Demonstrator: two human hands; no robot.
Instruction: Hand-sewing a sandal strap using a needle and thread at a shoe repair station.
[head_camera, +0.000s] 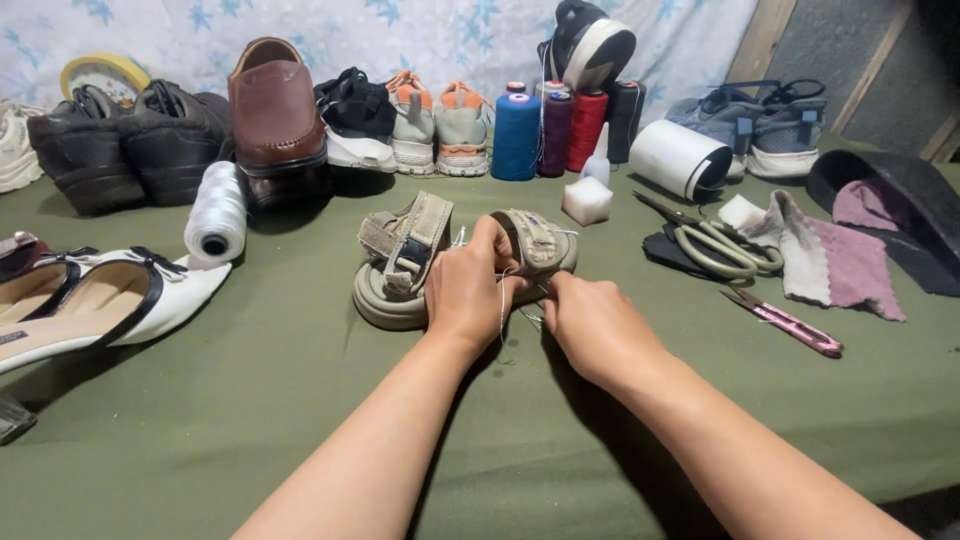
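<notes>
A beige strapped sandal (440, 262), worn, near the white spool (216, 212), is being grasped by both hands: left hand (466, 288), right hand (594, 325).

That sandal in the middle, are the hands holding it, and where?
Yes. The left hand grips the beige sandal at its front strap; the right hand pinches by that strap's edge, where white thread hangs.

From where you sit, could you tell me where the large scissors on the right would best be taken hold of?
Probably by the looped handles. The scissors lie flat on a dark patch on the green table, handle loops toward the right, pointed blades toward the upper left. The right hand, now at the sandal, could come from above on the near side, clear of the tips.
</notes>
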